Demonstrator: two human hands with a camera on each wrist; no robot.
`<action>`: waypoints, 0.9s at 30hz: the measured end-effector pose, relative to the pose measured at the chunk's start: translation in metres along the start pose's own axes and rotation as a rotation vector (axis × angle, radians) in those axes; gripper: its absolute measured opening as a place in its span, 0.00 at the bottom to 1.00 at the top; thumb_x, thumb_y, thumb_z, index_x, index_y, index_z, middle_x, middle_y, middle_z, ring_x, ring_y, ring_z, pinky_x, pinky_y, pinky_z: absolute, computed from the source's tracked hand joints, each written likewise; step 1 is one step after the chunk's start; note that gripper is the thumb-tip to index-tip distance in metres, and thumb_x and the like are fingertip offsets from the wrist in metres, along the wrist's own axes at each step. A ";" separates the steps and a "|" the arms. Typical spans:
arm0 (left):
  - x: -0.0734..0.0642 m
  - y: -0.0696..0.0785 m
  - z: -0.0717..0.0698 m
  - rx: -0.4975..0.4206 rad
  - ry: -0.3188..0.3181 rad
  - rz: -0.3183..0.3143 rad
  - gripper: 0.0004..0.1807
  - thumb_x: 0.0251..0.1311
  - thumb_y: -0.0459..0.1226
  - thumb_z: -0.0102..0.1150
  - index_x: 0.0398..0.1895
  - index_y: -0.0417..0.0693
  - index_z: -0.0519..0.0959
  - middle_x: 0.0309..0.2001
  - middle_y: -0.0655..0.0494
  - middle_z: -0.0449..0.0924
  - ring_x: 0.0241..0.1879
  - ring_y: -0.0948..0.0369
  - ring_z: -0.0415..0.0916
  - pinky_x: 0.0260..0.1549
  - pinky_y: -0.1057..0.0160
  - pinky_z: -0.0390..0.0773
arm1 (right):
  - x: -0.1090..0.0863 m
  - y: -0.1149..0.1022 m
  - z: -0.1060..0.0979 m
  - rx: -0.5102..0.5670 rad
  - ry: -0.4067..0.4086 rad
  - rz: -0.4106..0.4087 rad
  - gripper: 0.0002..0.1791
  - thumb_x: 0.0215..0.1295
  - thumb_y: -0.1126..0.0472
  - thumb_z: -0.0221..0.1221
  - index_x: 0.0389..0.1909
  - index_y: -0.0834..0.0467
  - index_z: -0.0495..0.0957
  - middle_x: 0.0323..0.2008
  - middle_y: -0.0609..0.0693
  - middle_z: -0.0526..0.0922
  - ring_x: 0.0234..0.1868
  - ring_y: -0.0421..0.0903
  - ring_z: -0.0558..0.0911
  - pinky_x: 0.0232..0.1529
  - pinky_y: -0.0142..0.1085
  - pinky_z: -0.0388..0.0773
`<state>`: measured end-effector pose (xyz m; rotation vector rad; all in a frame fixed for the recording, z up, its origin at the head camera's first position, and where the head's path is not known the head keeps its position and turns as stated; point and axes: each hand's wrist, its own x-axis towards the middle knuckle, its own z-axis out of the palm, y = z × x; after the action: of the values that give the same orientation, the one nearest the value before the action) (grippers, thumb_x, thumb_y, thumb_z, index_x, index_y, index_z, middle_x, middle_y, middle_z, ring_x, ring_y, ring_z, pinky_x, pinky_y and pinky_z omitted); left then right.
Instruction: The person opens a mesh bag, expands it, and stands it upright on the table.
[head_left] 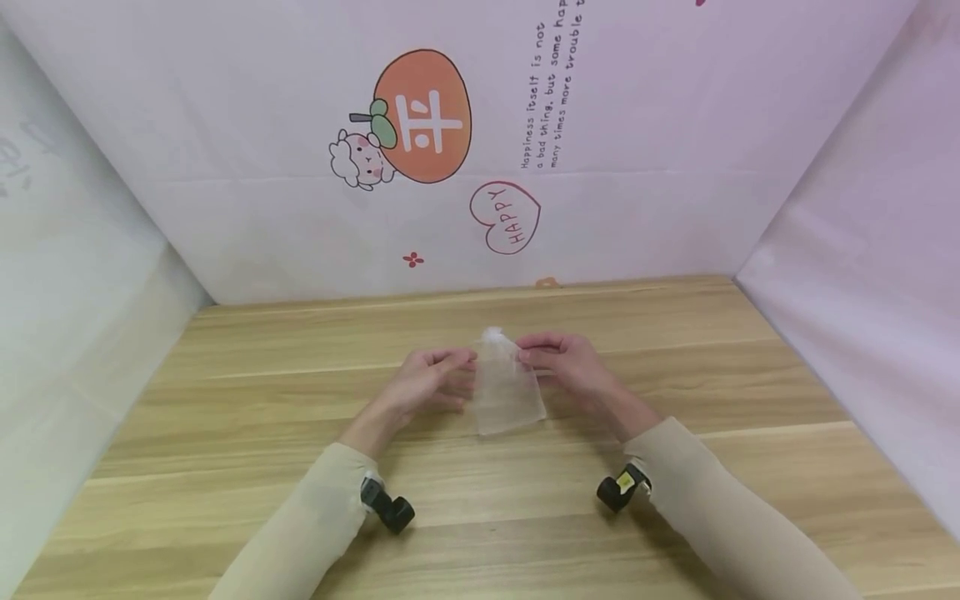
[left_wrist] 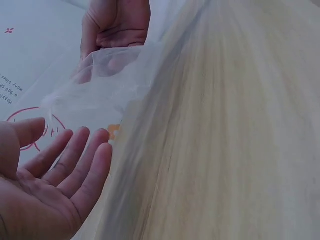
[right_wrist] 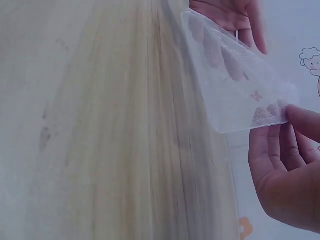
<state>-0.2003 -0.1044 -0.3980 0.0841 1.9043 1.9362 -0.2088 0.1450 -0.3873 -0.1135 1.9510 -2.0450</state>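
A small white sheer drawstring bag [head_left: 506,400] hangs above the table between the two hands, its gathered neck [head_left: 492,333] at the top. My right hand [head_left: 573,367] pinches its side edge near the neck; in the right wrist view the thumb of that hand [right_wrist: 287,175] lies on the mesh with the fingers behind. On the other side, my left hand [head_left: 423,383] is held beside the bag with loosely bent fingers. In the left wrist view the palm of the left hand [left_wrist: 50,185] faces up and grips nothing. Its fingers show through the mesh [right_wrist: 240,70] in the right wrist view.
Beneath the hands lies a wood-grain table [head_left: 480,533]. A white back sheet [head_left: 285,208] with printed cartoons and lettering rises at its far edge, with white sheets at both sides. Each sleeve carries a small black wrist camera [head_left: 388,504].
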 end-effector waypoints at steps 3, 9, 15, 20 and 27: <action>0.002 0.003 0.004 -0.007 0.038 0.027 0.20 0.73 0.44 0.57 0.60 0.41 0.79 0.55 0.46 0.81 0.49 0.51 0.83 0.46 0.51 0.83 | -0.001 -0.001 0.001 0.016 0.004 0.001 0.16 0.70 0.70 0.59 0.56 0.72 0.76 0.42 0.52 0.85 0.41 0.44 0.84 0.52 0.48 0.81; 0.005 0.010 0.010 -0.032 0.088 0.051 0.19 0.71 0.43 0.59 0.57 0.41 0.80 0.54 0.43 0.82 0.49 0.48 0.83 0.47 0.50 0.83 | -0.003 -0.002 0.003 0.045 -0.002 -0.009 0.14 0.71 0.71 0.58 0.55 0.70 0.76 0.44 0.52 0.84 0.44 0.45 0.83 0.56 0.52 0.78; 0.007 0.015 0.013 -0.043 0.107 0.048 0.20 0.69 0.42 0.62 0.58 0.39 0.80 0.56 0.39 0.81 0.48 0.47 0.83 0.47 0.50 0.82 | -0.005 -0.003 0.005 0.077 -0.020 -0.021 0.12 0.71 0.72 0.58 0.53 0.68 0.78 0.43 0.51 0.84 0.46 0.45 0.83 0.58 0.54 0.76; 0.007 0.017 0.013 -0.035 0.118 0.058 0.18 0.68 0.41 0.64 0.56 0.40 0.81 0.53 0.42 0.83 0.43 0.51 0.85 0.49 0.49 0.81 | -0.005 -0.003 0.007 0.087 -0.024 -0.025 0.11 0.71 0.72 0.58 0.52 0.67 0.78 0.43 0.51 0.84 0.46 0.46 0.83 0.58 0.54 0.76; 0.007 0.016 0.015 -0.057 0.135 0.093 0.16 0.64 0.37 0.68 0.51 0.39 0.83 0.48 0.47 0.85 0.39 0.54 0.86 0.47 0.48 0.82 | -0.005 -0.003 0.010 0.089 -0.031 -0.036 0.09 0.70 0.72 0.58 0.49 0.67 0.79 0.42 0.51 0.85 0.46 0.45 0.83 0.56 0.52 0.78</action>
<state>-0.2063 -0.0876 -0.3831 0.0255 1.9601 2.1051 -0.2015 0.1366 -0.3830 -0.1600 1.8490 -2.1366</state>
